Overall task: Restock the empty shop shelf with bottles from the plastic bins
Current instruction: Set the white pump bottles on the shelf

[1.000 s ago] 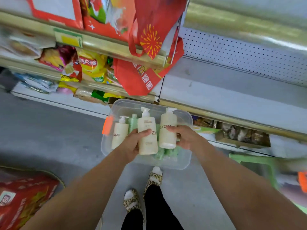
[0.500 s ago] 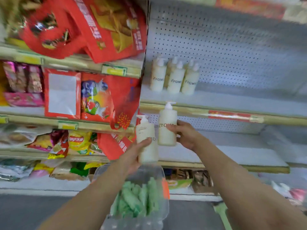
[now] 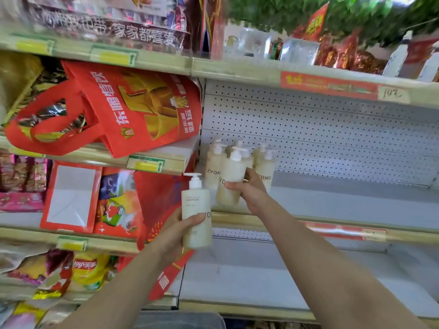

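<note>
Risen shelfward, left hand (image 3: 174, 230) grips one bottle (image 3: 196, 211), right hand (image 3: 253, 194) a second bottle (image 3: 230, 181) at the shelf (image 3: 344, 206).

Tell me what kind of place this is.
Likely a small grocery shop aisle: tiered shelves with price tags on their edges, crisp bags, red gift bags, and a cluster of matching pump bottles.
</note>
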Demonstrator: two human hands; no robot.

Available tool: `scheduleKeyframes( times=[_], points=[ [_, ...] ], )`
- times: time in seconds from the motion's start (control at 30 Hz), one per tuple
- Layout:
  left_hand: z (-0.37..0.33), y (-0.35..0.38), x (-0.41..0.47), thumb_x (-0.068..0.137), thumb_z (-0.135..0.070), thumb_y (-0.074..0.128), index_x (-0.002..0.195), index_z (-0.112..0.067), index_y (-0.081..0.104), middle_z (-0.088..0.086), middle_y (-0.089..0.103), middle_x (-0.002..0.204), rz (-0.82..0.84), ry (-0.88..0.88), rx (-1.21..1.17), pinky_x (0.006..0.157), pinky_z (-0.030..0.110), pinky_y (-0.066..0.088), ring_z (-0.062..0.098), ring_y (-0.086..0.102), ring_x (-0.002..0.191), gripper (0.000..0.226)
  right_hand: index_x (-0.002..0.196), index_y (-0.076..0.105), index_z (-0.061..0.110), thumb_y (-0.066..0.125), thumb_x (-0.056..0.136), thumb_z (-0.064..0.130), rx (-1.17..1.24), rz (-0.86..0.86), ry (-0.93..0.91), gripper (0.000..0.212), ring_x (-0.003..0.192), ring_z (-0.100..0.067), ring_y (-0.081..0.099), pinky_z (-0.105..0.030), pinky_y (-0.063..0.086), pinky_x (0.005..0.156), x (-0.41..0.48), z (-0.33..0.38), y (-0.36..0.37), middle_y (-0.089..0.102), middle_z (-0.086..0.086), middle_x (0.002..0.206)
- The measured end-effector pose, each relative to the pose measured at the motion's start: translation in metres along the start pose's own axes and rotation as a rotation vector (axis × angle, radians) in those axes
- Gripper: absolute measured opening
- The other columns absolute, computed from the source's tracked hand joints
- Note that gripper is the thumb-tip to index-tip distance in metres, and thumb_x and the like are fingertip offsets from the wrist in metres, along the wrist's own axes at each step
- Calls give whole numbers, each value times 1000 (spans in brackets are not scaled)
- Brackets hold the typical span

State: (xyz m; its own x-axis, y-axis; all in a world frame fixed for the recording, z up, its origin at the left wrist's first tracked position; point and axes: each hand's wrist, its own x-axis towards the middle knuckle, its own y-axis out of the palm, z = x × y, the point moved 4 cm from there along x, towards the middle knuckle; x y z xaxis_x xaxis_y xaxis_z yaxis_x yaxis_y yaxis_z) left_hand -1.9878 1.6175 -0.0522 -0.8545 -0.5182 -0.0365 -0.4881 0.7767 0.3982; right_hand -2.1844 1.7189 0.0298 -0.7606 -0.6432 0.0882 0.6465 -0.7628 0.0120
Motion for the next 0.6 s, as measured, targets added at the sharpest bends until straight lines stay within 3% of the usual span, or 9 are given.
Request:
scheduleKeyframes(
  times=[0.17, 0.37, 0.5, 0.6],
  points=[
    [-6, -6, 12, 56, -31, 89, 128, -16, 56, 18, 68, 119, -43, 42, 43, 86, 62, 53, 38, 66, 106, 80, 135, 50, 21, 93, 55, 18, -88, 7, -24, 91, 117, -18, 59, -47, 51, 101, 29, -24, 21, 60, 4, 129],
    [-11, -5, 13, 58, -33, 88, 130, -18, 55, 15, 69, 118, -60, 68, 54, 76, 46, 56, 33, 68, 104, 81, 131, 51, 33, 93, 43, 31, -154, 81, -90, 97, 117, -14, 59, -46, 51, 100, 57, -35, 36, 62, 8, 128],
    [-15, -1, 13, 58, -34, 87, 130, -21, 56, 12, 71, 117, -66, 75, 76, 68, 39, 56, 31, 69, 104, 79, 134, 45, 30, 94, 56, 18, -149, 85, -103, 93, 113, -11, 57, -35, 53, 93, 57, -38, 41, 59, 6, 127],
    [-15, 5, 17, 66, -29, 84, 129, -22, 57, 12, 70, 118, -48, 54, 80, 71, 43, 58, 33, 67, 107, 69, 133, 43, 27, 92, 65, 18, -162, 110, -103, 84, 112, -14, 59, -31, 52, 89, 57, -44, 41, 59, 3, 123]
  ],
)
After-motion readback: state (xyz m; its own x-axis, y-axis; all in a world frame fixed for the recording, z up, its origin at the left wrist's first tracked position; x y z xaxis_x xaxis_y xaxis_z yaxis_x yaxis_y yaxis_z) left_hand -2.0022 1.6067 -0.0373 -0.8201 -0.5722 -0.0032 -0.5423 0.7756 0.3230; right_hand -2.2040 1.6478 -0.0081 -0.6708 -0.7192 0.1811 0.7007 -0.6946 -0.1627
